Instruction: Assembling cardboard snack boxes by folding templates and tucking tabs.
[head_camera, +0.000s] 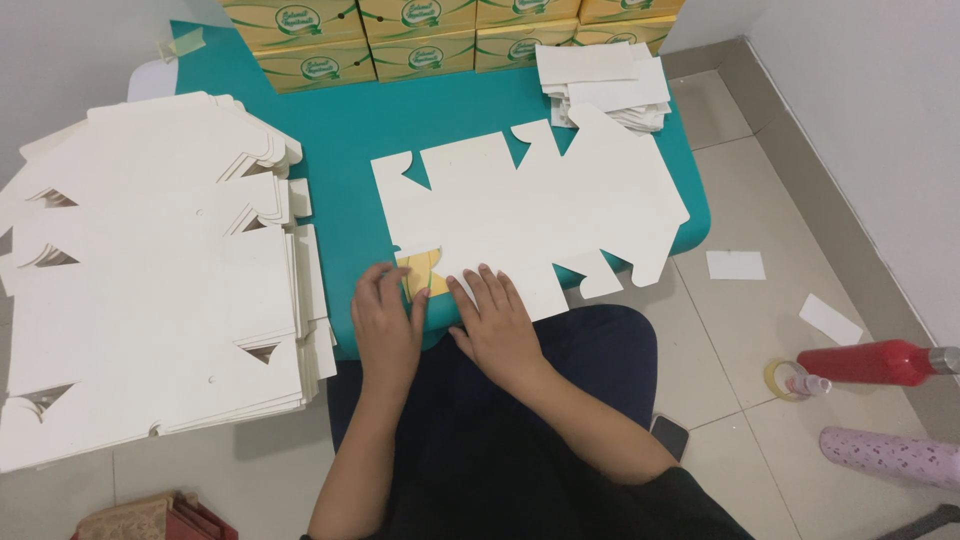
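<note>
Lying flat at centre frame on the teal table (340, 140), a white die-cut cardboard blank (540, 205) has its lower-left flap (422, 268) folded up, yellow side showing. Left hand (388, 325) presses flat on that flap, fingers together. Right hand (497, 325) lies just beside it, fingers spread on the blank. Stack of blanks (150, 270) at left; yellow boxes (420, 35) along top; red bottle (875, 362) on the floor at right.

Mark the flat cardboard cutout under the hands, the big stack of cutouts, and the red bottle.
Flat cardboard cutout (540, 215), head view, middle of its white panel.
Stack of cutouts (150, 290), head view, centre of the top sheet.
Red bottle (865, 362), head view, middle of its body.
</note>
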